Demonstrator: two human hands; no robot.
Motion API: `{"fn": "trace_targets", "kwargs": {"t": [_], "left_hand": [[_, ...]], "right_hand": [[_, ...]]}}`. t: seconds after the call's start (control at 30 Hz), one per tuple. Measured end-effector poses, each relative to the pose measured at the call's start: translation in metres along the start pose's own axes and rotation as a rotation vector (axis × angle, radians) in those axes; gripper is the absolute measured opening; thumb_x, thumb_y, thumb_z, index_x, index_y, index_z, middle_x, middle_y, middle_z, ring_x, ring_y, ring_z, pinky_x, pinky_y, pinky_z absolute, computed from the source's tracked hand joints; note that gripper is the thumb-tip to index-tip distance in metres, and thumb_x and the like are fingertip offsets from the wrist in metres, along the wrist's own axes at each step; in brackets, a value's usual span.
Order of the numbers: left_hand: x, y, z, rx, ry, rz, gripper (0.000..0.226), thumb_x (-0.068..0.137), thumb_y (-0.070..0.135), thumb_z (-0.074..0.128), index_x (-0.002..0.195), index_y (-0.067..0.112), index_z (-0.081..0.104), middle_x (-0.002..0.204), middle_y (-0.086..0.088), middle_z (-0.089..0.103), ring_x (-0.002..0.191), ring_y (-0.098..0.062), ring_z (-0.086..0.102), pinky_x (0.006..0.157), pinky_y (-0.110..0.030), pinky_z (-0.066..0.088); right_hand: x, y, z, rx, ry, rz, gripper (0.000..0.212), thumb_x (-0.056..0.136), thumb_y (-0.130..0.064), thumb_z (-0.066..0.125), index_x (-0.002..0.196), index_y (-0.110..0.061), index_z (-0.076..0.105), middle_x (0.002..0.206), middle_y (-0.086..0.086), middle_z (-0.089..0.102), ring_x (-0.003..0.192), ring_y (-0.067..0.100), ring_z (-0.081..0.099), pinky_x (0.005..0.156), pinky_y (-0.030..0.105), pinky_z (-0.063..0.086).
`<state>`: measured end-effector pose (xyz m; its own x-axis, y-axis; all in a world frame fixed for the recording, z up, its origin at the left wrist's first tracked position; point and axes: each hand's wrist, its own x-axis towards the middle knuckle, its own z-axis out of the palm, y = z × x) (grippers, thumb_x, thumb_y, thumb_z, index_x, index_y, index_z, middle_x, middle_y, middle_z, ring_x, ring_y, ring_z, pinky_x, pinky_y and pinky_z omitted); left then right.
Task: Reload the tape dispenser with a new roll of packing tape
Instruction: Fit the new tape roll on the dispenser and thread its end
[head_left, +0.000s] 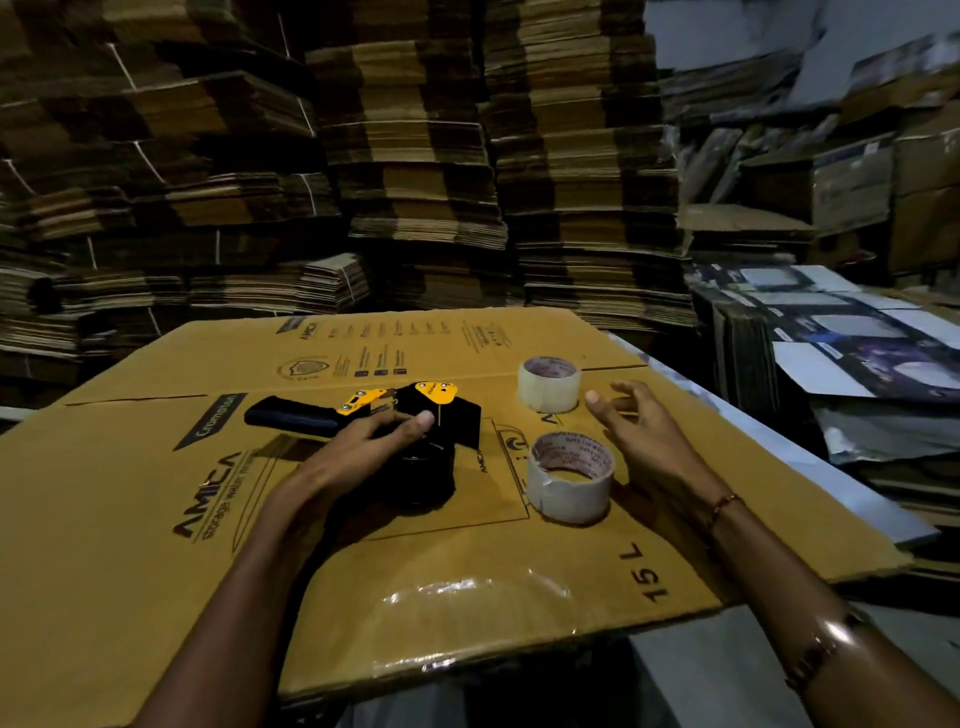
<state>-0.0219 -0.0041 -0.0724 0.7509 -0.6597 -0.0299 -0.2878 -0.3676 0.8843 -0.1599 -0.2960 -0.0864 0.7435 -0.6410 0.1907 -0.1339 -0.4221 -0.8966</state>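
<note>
While L hand (363, 441) grips dispenser (395, 431), R hand (639, 431) fingers spread, empty.

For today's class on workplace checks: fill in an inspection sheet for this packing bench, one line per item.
Surface: flattened printed carton, a strip of clear tape stuck near its front edge.
Job's things: black and yellow dispenser lying on carton; near roll and far roll to its right, both lying flat.
Clutter: nothing seen.
Hands: left hand rests on dispenser; right hand open, between the rolls.
Cables: nothing seen.
Surroundings: stacks of flat cardboard behind and at right.
</note>
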Motion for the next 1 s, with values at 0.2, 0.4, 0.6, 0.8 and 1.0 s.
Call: {"fn": "trace_targets", "kwargs": {"t": [0.2, 0.4, 0.6, 0.8, 1.0], "left_hand": [[0.041, 0.008, -0.02, 0.109, -0.036, -0.042, 0.08, 0.067, 0.091, 0.044, 0.111, 0.029, 0.069, 0.14, -0.004, 0.053, 0.133, -0.025, 0.044, 0.102, -0.044, 0.032], [0.071, 0.014, -0.033, 0.241, -0.161, -0.056, 0.098, 0.047, 0.101, 0.044, 0.105, 0.027, 0.073, 0.132, 0.0, 0.056, 0.121, -0.019, 0.048, 0.107, -0.045, 0.031], [0.108, 0.002, -0.045, 0.14, -0.234, -0.108, 0.09, 0.052, 0.09, 0.062, 0.095, 0.012, 0.076, 0.094, -0.007, 0.075, 0.091, -0.024, 0.071, 0.081, -0.036, 0.05], [0.121, 0.001, -0.048, 0.039, -0.273, -0.125, 0.063, 0.093, 0.057, 0.047, 0.103, 0.001, 0.073, 0.102, -0.018, 0.075, 0.085, -0.023, 0.072, 0.077, -0.034, 0.053], [0.114, -0.002, -0.047, -0.06, -0.19, -0.104, 0.065, 0.087, 0.059, 0.052, 0.107, 0.0, 0.071, 0.104, -0.022, 0.074, 0.09, -0.027, 0.073, 0.083, -0.037, 0.052]], "right_hand": [[0.053, 0.006, 0.02, -0.026, -0.04, -0.011, 0.076, 0.089, -0.049, 0.07, 0.15, -0.02, 0.037, 0.146, 0.008, 0.049, 0.128, 0.027, 0.052, 0.106, 0.052, 0.049], [0.086, 0.014, 0.033, 0.04, -0.139, 0.052, 0.126, 0.057, -0.05, 0.094, 0.157, -0.035, 0.019, 0.162, 0.006, 0.031, 0.139, 0.03, 0.043, 0.106, 0.059, 0.047], [0.104, 0.016, 0.039, 0.032, -0.215, 0.078, 0.13, 0.063, -0.031, 0.095, 0.16, -0.033, 0.008, 0.16, 0.01, 0.035, 0.138, 0.032, 0.044, 0.113, 0.055, 0.04], [0.111, 0.018, 0.049, -0.002, -0.234, 0.04, 0.147, 0.04, -0.045, 0.1, 0.158, -0.036, 0.012, 0.155, 0.009, 0.039, 0.13, 0.032, 0.052, 0.101, 0.052, 0.053], [0.109, 0.019, 0.049, -0.067, -0.21, -0.001, 0.127, 0.066, -0.03, 0.094, 0.161, -0.025, 0.011, 0.157, 0.009, 0.038, 0.136, 0.027, 0.046, 0.11, 0.044, 0.046]]}}
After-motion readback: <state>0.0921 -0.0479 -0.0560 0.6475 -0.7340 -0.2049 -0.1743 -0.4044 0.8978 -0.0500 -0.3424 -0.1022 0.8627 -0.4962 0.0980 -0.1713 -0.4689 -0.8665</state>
